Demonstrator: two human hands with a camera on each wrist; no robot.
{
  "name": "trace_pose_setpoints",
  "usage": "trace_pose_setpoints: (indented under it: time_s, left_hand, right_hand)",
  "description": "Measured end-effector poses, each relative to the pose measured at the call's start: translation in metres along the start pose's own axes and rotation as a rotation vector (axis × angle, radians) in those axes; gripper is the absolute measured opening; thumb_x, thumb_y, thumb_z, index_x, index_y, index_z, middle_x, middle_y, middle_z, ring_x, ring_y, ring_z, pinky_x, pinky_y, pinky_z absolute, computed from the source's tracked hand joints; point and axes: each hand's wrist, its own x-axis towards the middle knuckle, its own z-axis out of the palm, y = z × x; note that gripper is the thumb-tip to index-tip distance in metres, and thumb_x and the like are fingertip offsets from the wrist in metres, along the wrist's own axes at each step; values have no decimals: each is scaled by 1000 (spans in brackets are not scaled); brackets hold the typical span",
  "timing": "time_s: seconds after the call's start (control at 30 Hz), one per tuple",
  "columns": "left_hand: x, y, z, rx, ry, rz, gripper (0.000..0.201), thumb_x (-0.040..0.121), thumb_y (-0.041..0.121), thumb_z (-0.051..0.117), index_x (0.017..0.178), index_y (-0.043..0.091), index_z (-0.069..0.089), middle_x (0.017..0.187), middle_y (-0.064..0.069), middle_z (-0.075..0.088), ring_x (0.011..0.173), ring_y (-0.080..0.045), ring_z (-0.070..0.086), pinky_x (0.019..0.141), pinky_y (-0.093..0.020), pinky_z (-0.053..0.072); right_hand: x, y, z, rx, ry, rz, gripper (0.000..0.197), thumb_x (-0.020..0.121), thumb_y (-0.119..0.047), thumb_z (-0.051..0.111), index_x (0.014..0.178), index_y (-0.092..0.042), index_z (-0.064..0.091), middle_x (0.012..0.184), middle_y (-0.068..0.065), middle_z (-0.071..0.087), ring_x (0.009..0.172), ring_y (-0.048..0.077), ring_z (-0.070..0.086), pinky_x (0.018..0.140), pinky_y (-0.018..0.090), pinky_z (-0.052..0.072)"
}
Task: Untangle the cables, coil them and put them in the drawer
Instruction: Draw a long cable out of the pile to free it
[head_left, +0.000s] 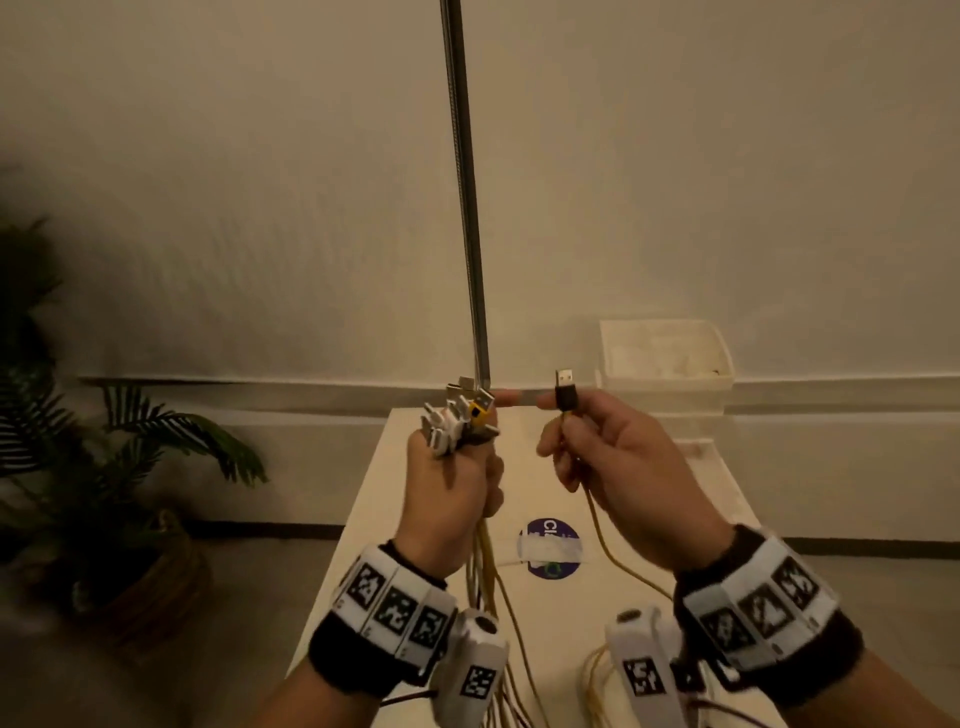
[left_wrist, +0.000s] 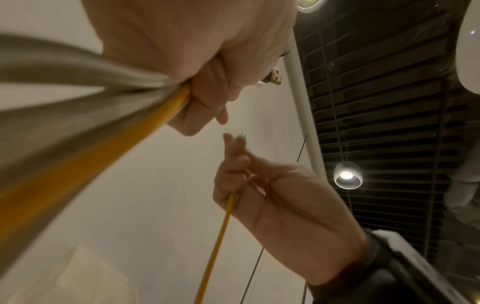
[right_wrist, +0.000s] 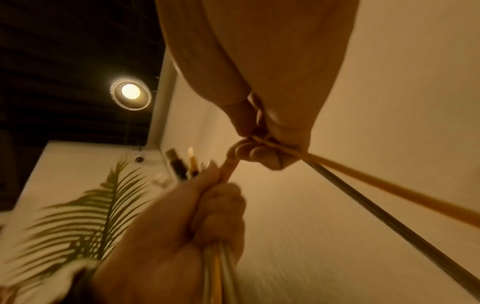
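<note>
My left hand (head_left: 452, 483) is raised above the white table (head_left: 691, 525), its fingers wrapped round a bundle of cables (head_left: 480, 566). Their white, yellow and metal plugs (head_left: 462, 415) fan out above the fist, and the yellow and pale cords hang down towards the table. A little to the right, at the same height, my right hand (head_left: 608, 462) pinches one yellow cable (head_left: 602, 540) just below its black USB plug (head_left: 565, 392), which points upward. In the left wrist view the bundle (left_wrist: 103, 131) runs out of the fist. The right wrist view shows the single yellow cable (right_wrist: 363, 174) leaving my fingers.
A white plastic bin (head_left: 667, 358) stands at the table's far right by the wall. A metal pole (head_left: 467, 208) rises at the table's far edge. A potted palm (head_left: 104, 467) stands on the floor to the left. A purple round sticker (head_left: 550, 548) marks the tabletop.
</note>
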Motion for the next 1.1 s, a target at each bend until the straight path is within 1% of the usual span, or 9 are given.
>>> trace_pose_setpoints:
  time_s: [0.07, 0.2, 0.27, 0.37, 0.57, 0.8, 0.9, 1.0, 1.1]
  left_hand:
    - [3, -1, 5, 17, -30, -31, 35, 99, 27, 53, 104, -7, 57, 56, -4, 27, 44, -10, 23, 42, -20, 22]
    - [8, -2, 10, 31, -122, -48, 28, 101, 19, 49, 120, 4, 62, 56, -3, 33, 46, -10, 29, 42, -21, 25]
    - [8, -1, 13, 31, -188, -18, 37, 94, 31, 60, 118, 3, 62, 62, -20, 44, 52, -20, 40, 45, -23, 30]
    - [4, 4, 20, 25, -278, -23, 38, 83, 42, 61, 114, 22, 70, 92, -40, 56, 71, -33, 46, 50, -29, 29]
    - [5, 3, 21, 51, -264, -59, 27, 86, 37, 60, 94, 14, 73, 84, -32, 61, 60, -27, 51, 50, -30, 28]
    - [4, 3, 21, 176, -276, 24, 30, 95, 9, 56, 68, 19, 66, 55, -7, 54, 45, -18, 43, 47, -31, 31]
    - [2, 4, 26, 185, -228, 115, 28, 89, 9, 52, 65, 16, 65, 53, -6, 55, 44, -20, 45, 45, -31, 36]
    - [10, 9, 28, 122, -139, 198, 26, 93, 18, 52, 72, 22, 67, 67, -9, 62, 53, -25, 50, 48, -32, 41]
    - [26, 24, 27, 44, -72, 220, 34, 96, 42, 51, 73, 19, 60, 72, -11, 62, 66, -29, 60, 59, -37, 52]
  right_hand:
    - [-8, 0, 16, -61, 80, -62, 21, 98, -3, 44, 108, -13, 60, 86, 8, 72, 64, 21, 60, 59, 29, 49]
    - [-12, 0, 26, -28, 265, -106, 11, 95, -5, 53, 98, -12, 62, 85, 8, 72, 63, 21, 64, 57, 26, 53]
    - [-13, -3, 27, -40, 303, -116, 7, 91, -9, 60, 88, -10, 67, 79, 9, 71, 62, 20, 65, 58, 25, 55]
    - [-14, -5, 29, -69, 318, -142, 8, 85, -14, 67, 80, -10, 72, 75, 9, 71, 59, 18, 63, 57, 25, 55]
    - [-15, -4, 26, -99, 291, -137, 17, 85, -1, 66, 83, -13, 78, 92, -2, 75, 57, 20, 64, 54, 24, 53]
    - [-18, -1, 27, -218, 250, -182, 36, 82, 13, 56, 81, -18, 76, 60, 2, 67, 50, 7, 56, 52, 18, 48]
    - [-20, -6, 26, -181, 182, -189, 38, 84, 12, 56, 90, -19, 76, 65, -4, 67, 51, 5, 55, 53, 16, 46]
    - [-21, -3, 23, -237, 210, -232, 32, 85, 2, 65, 99, -24, 76, 91, -7, 72, 54, 11, 61, 55, 20, 48]
    - [-28, 8, 12, -312, 246, -222, 18, 86, -10, 68, 96, -22, 77, 82, -4, 71, 50, 10, 57, 52, 21, 46]
